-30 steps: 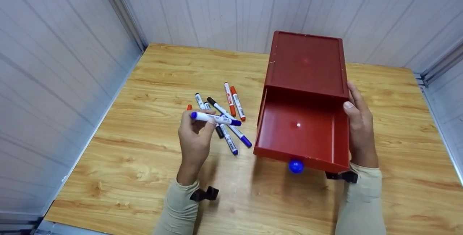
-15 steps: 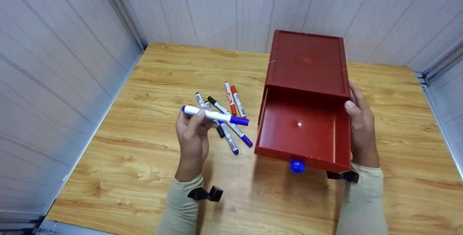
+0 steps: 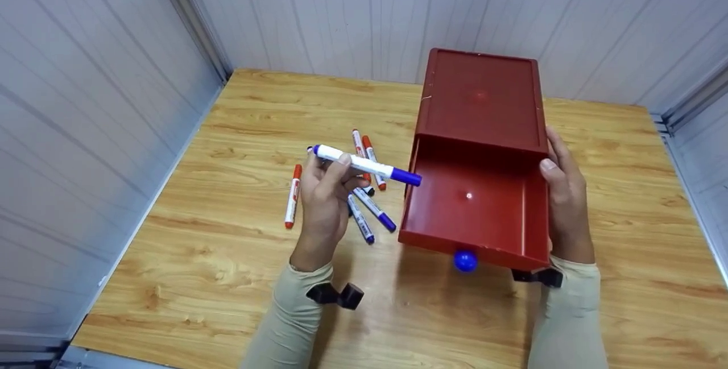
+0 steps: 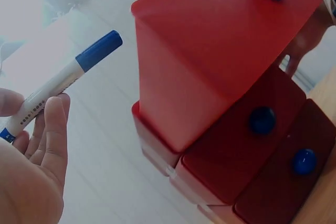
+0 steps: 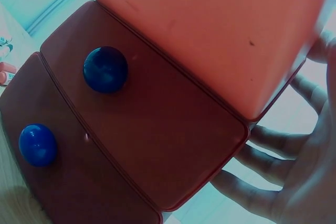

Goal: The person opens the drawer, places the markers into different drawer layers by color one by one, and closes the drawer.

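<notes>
My left hand (image 3: 325, 207) pinches a white marker with a blue cap (image 3: 372, 166) between thumb and fingers. The marker's capped end reaches just over the left rim of the open top drawer (image 3: 449, 215) of a red drawer cabinet (image 3: 480, 99). No object lies on the visible drawer floor. My right hand (image 3: 569, 210) rests along the cabinet's right side, its thumb at the drawer's edge; in the right wrist view its fingers (image 5: 273, 142) reach along that side. Two lower drawers, each with a blue ball knob (image 4: 262, 120), are shut.
Several markers with red, black and blue caps lie left of the cabinet, partly behind my left hand; a red marker (image 3: 293, 197) lies apart at the left. White panel walls (image 3: 341, 16) bound the wooden table (image 3: 187, 255).
My left hand has lifted the blue marker and carried it right, to the drawer's left rim. The red marker at the left is now uncovered. The right hand and cabinet have stayed in place.
</notes>
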A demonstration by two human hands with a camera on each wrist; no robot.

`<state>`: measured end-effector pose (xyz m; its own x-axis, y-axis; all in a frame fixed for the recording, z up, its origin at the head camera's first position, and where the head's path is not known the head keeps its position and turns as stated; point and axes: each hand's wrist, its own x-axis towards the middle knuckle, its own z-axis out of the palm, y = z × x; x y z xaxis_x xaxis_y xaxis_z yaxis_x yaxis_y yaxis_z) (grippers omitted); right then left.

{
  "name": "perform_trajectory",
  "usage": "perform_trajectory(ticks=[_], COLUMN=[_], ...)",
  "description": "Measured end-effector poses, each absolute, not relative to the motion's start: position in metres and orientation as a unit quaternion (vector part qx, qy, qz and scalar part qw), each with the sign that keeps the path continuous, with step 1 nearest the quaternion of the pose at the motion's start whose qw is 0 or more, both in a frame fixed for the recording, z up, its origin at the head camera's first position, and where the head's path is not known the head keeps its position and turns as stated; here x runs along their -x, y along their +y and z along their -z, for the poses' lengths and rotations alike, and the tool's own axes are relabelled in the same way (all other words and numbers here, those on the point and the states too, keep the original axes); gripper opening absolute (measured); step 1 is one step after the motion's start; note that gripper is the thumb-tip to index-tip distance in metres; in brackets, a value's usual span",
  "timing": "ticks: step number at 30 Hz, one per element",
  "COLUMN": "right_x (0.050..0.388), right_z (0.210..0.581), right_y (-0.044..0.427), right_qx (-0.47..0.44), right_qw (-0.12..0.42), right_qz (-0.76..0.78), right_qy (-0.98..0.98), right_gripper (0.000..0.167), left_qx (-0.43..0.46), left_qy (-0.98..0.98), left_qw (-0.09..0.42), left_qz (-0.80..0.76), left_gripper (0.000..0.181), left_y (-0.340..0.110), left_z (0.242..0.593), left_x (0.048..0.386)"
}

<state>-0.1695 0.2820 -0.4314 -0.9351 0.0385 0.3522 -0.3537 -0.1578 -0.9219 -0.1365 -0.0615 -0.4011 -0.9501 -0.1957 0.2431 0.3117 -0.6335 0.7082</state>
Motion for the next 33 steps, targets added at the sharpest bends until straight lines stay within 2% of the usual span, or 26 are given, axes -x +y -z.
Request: perform_trajectory(ticks=[9, 20, 26, 33], right_x=[0.172, 0.171, 0.168, 0.17], right_z=[0.432, 0.433, 0.435, 0.433], right_y=[0.281, 0.283, 0.285, 0.284], right_qx=[-0.127, -0.127, -0.117, -0.12], right_qw=[0.14, 0.137, 0.137, 0.14], right_qz=[-0.752, -0.751, -0.745, -0.749], right_qy=[-0.632, -0.634, -0.642, -0.636], right_gripper=[0.053, 0.054, 0.053, 0.053], left_qx=[0.126, 0.176, 0.206, 0.307], left_qy=[-0.437, -0.528, -0.562, -0.641], left_qw=[0.106, 0.079, 0.053, 0.052], left_qz=[0.884, 0.827, 0.799, 0.702], left_gripper=[0.019, 0.048, 0.048, 0.044], left_y=[-0.05, -0.038, -0.034, -0.032], left_z=[0.392, 0.389, 0.384, 0.372], left_x=[0.141, 0.14, 0.14, 0.14])
